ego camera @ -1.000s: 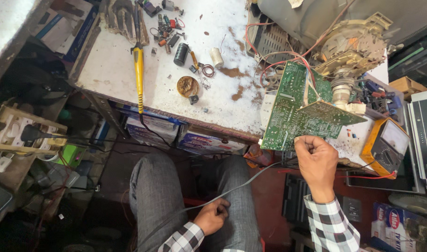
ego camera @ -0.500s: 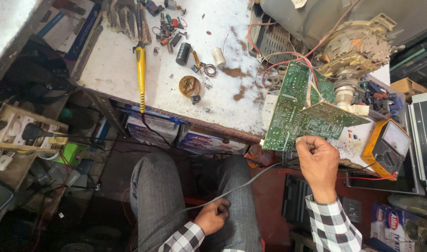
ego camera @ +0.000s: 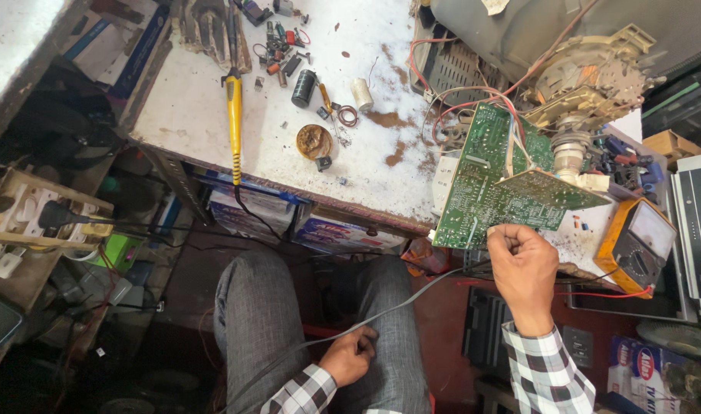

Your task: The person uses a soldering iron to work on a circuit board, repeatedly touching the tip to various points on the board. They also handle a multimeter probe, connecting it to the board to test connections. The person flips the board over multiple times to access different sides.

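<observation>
My right hand [ego camera: 523,268] is closed on the near edge of a large green circuit board [ego camera: 485,180], holding it tilted up at the edge of the white workbench [ego camera: 205,115]. A smaller green board [ego camera: 546,195] stands out from it, wired by red and white leads to the neck of a picture tube [ego camera: 588,92]. My left hand [ego camera: 350,354] rests on my lap, fingers closed around a grey cable [ego camera: 412,299] that runs up toward the board.
A yellow-handled soldering iron [ego camera: 234,115] lies on the bench beside a round tin [ego camera: 314,141], a black capacitor [ego camera: 304,88] and small parts. An orange multimeter [ego camera: 638,245] sits at right. A wooden socket board [ego camera: 28,215] is at left. Boxes lie under the bench.
The view has shifted slightly. Both hands keep their grips and places; the board stays tilted as before.
</observation>
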